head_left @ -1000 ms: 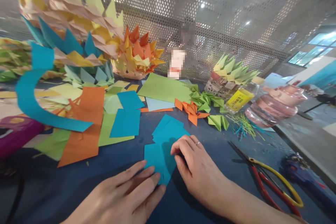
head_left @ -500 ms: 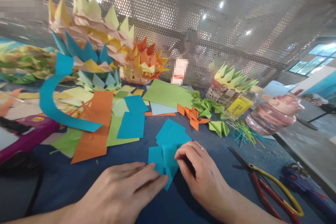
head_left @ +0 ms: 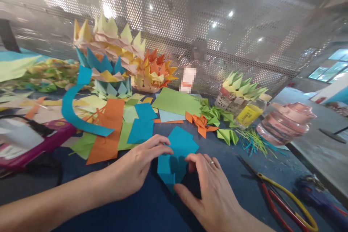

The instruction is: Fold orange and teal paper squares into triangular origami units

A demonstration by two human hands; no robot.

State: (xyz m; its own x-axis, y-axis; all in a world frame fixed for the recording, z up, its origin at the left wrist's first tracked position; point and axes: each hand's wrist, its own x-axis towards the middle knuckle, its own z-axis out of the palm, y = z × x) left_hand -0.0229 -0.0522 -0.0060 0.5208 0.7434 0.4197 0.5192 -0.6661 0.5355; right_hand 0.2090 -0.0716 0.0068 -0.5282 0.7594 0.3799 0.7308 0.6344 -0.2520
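Note:
A partly folded blue paper [head_left: 166, 168] lies on the dark blue table between my hands, its pointed end toward me. More blue paper [head_left: 179, 138] lies just beyond it. My left hand [head_left: 148, 157] is over the folded paper's left side, its fingers bent and fingertips near the upper edge; whether they grip it cannot be told. My right hand [head_left: 208, 185] is at the right side, thumb at the lower point and index finger at the right edge, with fingers apart.
Scissors [head_left: 259, 175] and a blue glue gun [head_left: 312, 192] lie at the right. A pink bottle [head_left: 285, 123] stands behind them. Paper crowns [head_left: 108, 43] stand at the back left, and a purple tool [head_left: 51, 145] lies at the left.
My left hand has lifted from the paper's lower part and moved up to its top left. My right thumb has come down to the lower point. The view has shifted slightly left.

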